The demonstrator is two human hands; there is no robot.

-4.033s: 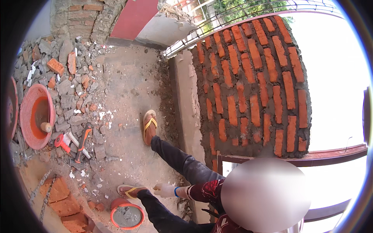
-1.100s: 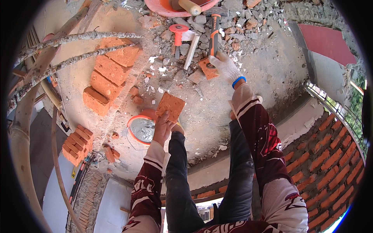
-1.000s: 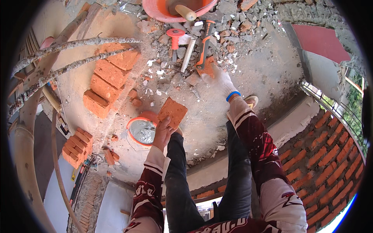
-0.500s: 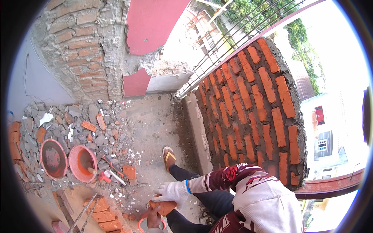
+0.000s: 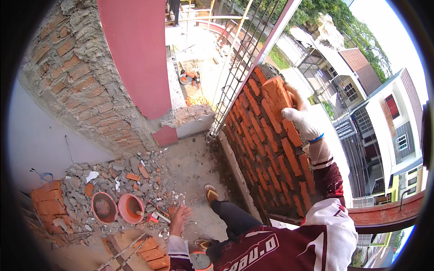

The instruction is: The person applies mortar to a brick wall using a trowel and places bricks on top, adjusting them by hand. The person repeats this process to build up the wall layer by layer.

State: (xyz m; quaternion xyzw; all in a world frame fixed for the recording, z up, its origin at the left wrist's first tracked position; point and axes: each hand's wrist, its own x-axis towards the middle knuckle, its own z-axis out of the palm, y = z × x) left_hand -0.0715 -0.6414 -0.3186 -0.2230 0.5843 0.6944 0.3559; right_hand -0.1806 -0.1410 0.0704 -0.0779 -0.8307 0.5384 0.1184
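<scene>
My right hand (image 5: 304,118), in a white knitted glove with a blue cuff, grips an orange brick (image 5: 275,99) by its end. The brick is at the top edge of the brick wall (image 5: 271,156), near its far end; I cannot tell whether it rests on the mortar. Bare and empty, my left hand (image 5: 180,217) hangs low on the left with its fingers apart, over the floor by the rubble. Below it, partly hidden by my sleeve, is a bucket with grey mix (image 5: 200,260).
Two round tubs, one with grey mix (image 5: 104,207) and one reddish (image 5: 131,208), stand against rubble (image 5: 81,187). Bricks lie stacked (image 5: 153,254) near the lower edge. A steel rebar cage (image 5: 246,54) rises at the wall's far end. Buildings show beyond the wall.
My right hand has carried the brick from low beside my legs up to the wall's top. My left hand has let go of it and opened. The view has shifted toward the wall.
</scene>
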